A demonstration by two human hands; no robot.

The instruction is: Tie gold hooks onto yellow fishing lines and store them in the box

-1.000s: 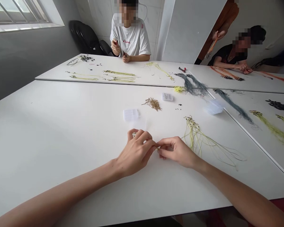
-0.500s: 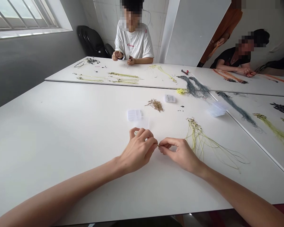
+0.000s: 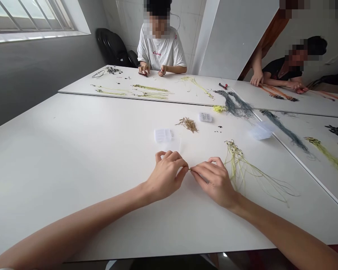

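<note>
My left hand point(image 3: 167, 174) is closed in a pinch above the white table, its fingertips meeting those of my right hand point(image 3: 215, 180). Between the two pinches shows a tiny piece, too small to name. My right thumb and forefinger press together on it from the other side. Just right of my right hand lies a bundle of yellow-green lines with dark hooks point(image 3: 235, 150). Beyond my left hand sits a clear plastic case point(image 3: 163, 135). A heap of small gold-brown hooks point(image 3: 188, 124) lies farther back, beside a second small case point(image 3: 205, 117).
Grey line bundles point(image 3: 236, 103) and a yellow tangle point(image 3: 219, 108) lie by the table seam. A clear box point(image 3: 261, 130) stands at right. Across the table a person in a white shirt point(image 3: 162, 48) handles small things. Other people work with orange strands point(image 3: 278, 92) at far right.
My right hand has turned, its other fingers lifting while the pinch stays by my left fingertips. Across the table, the co-worker's hand has lowered to the tabletop. An arm now reaches down at far right.
</note>
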